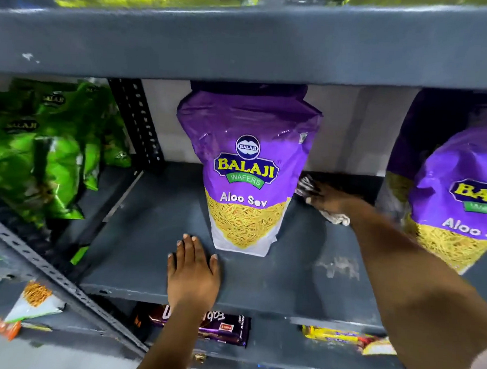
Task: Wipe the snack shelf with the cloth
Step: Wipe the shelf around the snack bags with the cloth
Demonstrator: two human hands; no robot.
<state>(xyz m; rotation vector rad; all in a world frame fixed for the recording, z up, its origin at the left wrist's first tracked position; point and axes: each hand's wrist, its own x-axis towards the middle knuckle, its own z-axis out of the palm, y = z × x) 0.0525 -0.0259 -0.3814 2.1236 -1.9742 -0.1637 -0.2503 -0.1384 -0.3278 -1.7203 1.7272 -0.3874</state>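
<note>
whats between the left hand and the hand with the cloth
In the head view, the lower part of the upright purple Aloo Sev bag stands between the flat left hand and the right hand pressing the cloth.

The snack shelf (154,253) is grey painted metal, matt, scuffed pale near the right. The cloth (337,217) looks soft, whitish woven fabric. The purple Aloo Sev packet (247,167) is glossy plastic film, as are the crinkled green packets (49,146) on the left.

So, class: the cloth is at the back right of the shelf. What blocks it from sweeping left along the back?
The upright purple Aloo Sev packet stands on the shelf directly left of the cloth under the right hand.
</note>
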